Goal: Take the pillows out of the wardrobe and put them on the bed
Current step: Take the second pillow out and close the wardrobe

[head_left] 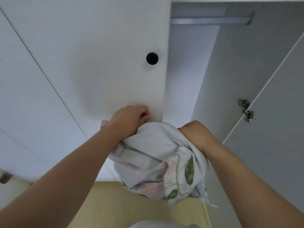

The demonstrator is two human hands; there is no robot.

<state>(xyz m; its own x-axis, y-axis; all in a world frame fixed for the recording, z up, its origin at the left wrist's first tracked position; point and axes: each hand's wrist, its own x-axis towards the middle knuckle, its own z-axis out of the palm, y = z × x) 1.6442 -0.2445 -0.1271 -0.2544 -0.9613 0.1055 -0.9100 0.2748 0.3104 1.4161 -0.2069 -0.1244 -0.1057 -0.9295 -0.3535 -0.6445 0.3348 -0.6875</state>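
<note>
A pale grey-blue pillow (156, 152) with green leaf and pink flower prints hangs bunched between my two hands, in front of the white wardrobe (98, 55). My left hand (131, 118) is closed on its upper left edge, knuckles close to the closed wardrobe door. My right hand (192, 130) grips the upper right side, its fingers buried in the fabric and hidden. The pillow's lower part droops over my yellow clothing. The bed is out of view.
The closed door carries a black round knob (152, 58). To the right, the wardrobe compartment (189, 71) stands open with a metal hanging rail (210, 19) on top. The open door (271, 129) with metal hinges (246, 110) is at the right.
</note>
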